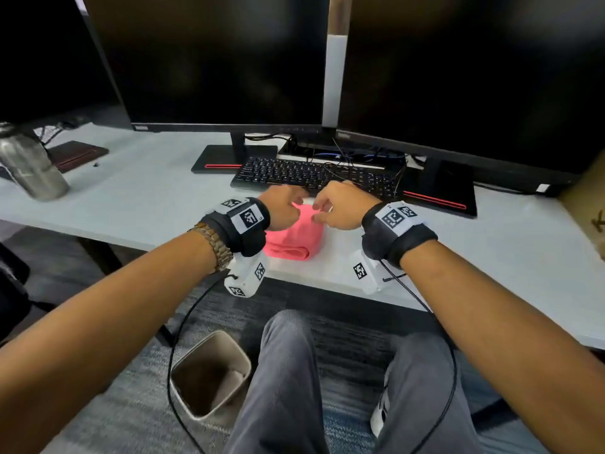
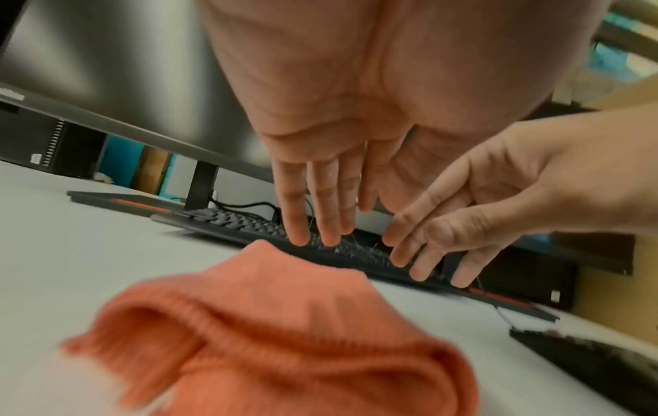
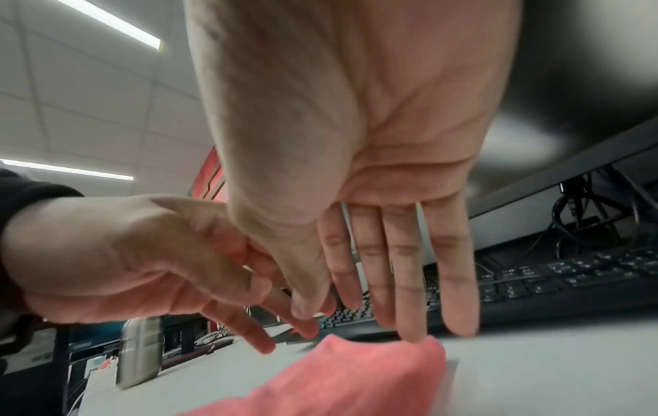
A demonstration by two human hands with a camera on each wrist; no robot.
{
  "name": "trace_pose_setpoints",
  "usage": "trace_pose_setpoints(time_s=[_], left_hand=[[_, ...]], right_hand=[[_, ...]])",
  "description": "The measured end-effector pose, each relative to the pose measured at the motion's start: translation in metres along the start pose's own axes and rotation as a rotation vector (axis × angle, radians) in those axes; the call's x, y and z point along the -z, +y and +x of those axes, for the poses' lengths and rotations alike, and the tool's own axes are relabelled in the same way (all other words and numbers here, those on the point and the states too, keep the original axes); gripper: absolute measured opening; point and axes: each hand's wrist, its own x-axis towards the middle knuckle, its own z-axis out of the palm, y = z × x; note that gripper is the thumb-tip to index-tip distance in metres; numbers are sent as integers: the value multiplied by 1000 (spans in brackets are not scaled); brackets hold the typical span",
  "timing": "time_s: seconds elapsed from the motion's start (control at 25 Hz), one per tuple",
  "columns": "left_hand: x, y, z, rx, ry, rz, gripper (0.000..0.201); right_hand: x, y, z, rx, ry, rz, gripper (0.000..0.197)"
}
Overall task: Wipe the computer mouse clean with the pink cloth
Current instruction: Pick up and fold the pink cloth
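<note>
A folded pink cloth [image 1: 292,235] lies on the pale desk [image 1: 147,201] just in front of the keyboard. My left hand [image 1: 283,206] and right hand [image 1: 339,206] hover close together over its far end. In the left wrist view the left hand [image 2: 320,214] has straight fingers above the cloth [image 2: 284,337], with nothing in them. Seen from the right wrist, the right hand [image 3: 391,261] also has straight fingers, and one fingertip reaches the cloth [image 3: 356,374] at its far edge. No computer mouse shows in any view.
A black keyboard [image 1: 314,175] sits behind the cloth, under two dark monitors [image 1: 222,60] on stands. A steel bottle [image 1: 31,165] stands at the desk's far left. Below the desk edge are a waste bin [image 1: 209,375] and my knees.
</note>
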Motion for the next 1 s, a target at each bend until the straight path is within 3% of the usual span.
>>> trace_pose_setpoints(time_s=[0.16, 0.28, 0.4, 0.56, 0.68, 0.88, 1.0], left_hand=[[-14, -12, -10, 43, -153, 184, 45], [-20, -20, -10, 41, -191, 231, 44], [-21, -24, -7, 30, -191, 255, 46], [-26, -29, -5, -4, -178, 290, 45], [-26, -31, -6, -12, -167, 260, 45], [-8, -30, -1, -18, 67, 135, 47], [8, -21, 3, -27, 184, 17, 60]], right_hand=[[-16, 2, 12, -169, -88, -30, 41], [-26, 4, 24, -314, -69, 99, 33], [-30, -1, 29, -368, -26, 138, 43], [-38, -3, 35, -406, -34, 300, 83], [-36, -4, 36, -388, -46, 435, 84], [-21, -2, 29, -347, 28, 687, 76], [-5, 3, 19, -300, 105, 822, 78]])
